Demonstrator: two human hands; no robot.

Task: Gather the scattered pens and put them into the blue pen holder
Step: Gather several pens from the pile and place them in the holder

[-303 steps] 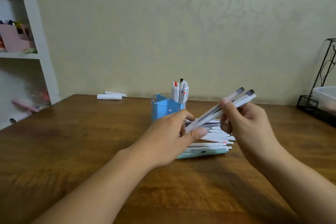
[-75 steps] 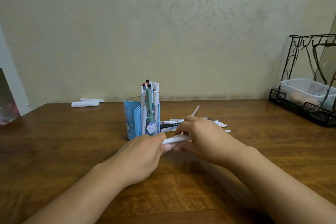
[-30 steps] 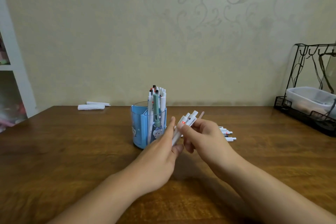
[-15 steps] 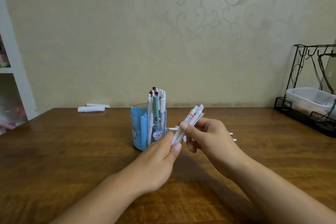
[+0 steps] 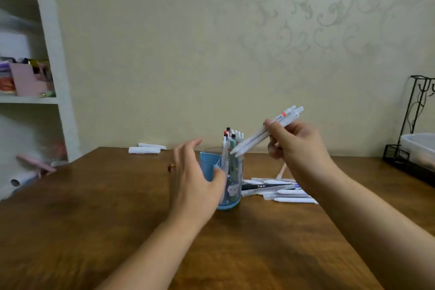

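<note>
**Pens held over the blue holder**

The right hand [image 5: 299, 146] is holding a small bundle of white pens [image 5: 263, 135], its fingers closed around them. The pens are tilting down to the left, and their tips are hanging just above the blue pen holder [image 5: 231, 181]. The holder is standing upright on the wooden table [image 5: 117, 219], with several pens already inside. The left hand [image 5: 196, 183] is open, fingers spread, holding nothing, just beside the holder's left wall. More loose pens [image 5: 280, 192] are lying on the table to the right of the holder.
</note>
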